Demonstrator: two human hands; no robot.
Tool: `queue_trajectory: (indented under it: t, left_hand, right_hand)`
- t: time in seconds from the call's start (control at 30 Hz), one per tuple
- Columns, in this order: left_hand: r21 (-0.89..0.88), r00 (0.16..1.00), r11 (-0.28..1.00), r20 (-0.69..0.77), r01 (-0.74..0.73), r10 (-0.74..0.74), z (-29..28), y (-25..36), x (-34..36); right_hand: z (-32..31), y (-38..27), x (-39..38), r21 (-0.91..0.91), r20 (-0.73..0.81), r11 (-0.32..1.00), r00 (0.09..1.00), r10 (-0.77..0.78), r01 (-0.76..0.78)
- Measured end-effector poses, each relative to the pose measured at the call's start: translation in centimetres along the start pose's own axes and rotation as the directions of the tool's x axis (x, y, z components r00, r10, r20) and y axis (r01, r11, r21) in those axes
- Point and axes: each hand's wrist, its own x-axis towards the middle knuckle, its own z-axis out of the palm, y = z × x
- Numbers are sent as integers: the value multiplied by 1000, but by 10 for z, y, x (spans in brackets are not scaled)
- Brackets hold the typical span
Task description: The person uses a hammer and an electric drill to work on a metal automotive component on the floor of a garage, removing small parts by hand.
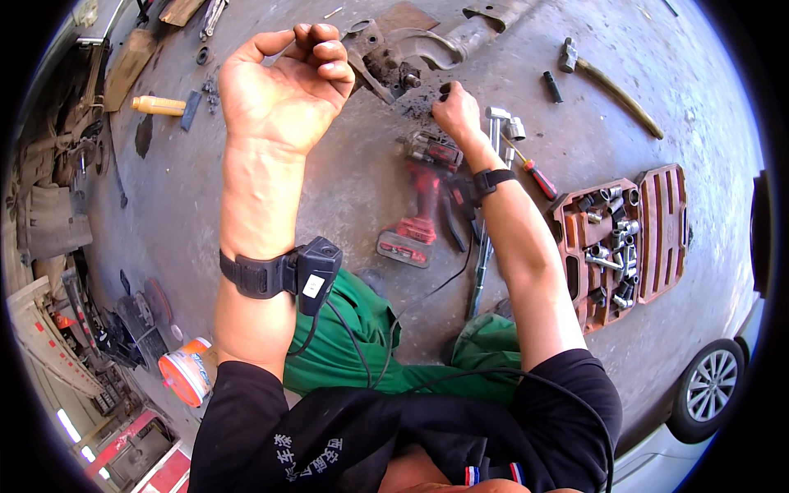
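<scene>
My left hand [288, 94] is raised with the palm turned up. Its fingers curl loosely and nothing shows in the palm. Just beyond it lies a dirty metal car part [440, 51] with a curved arm and a tube, dark grime heaped about it. Close to that part, my right hand [457, 111] is closed with its fingers pinched together. A small dark shape shows at its fingertips, too small to make out. A red cordless impact wrench [421, 201] lies on the floor between my forearms. Beside my right wrist is a chrome socket wrench [496, 123].
A red-handled screwdriver [540, 180] and an open socket case [598, 246] lie right. A hammer [616, 89] and a dark socket [552, 86] lie farther off. Left are a yellow-handled tool [160, 106], wood blocks [130, 67] and a tub [187, 374]. A car wheel [710, 389] stands lower right.
</scene>
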Motion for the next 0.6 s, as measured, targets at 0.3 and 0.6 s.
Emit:
queue_trajectory:
  t: [0.3,0.6]
  left_hand:
    - [-6,1000,1000,19,13,-13,2,-2,2]
    - [-5,1000,1000,24,16,-16,-1,-1,2]
  right_hand:
    - [-14,15,-12,-266,175,958,983,-60,106]
    - [-1,13,-17,-284,176,951,982,-74,122]
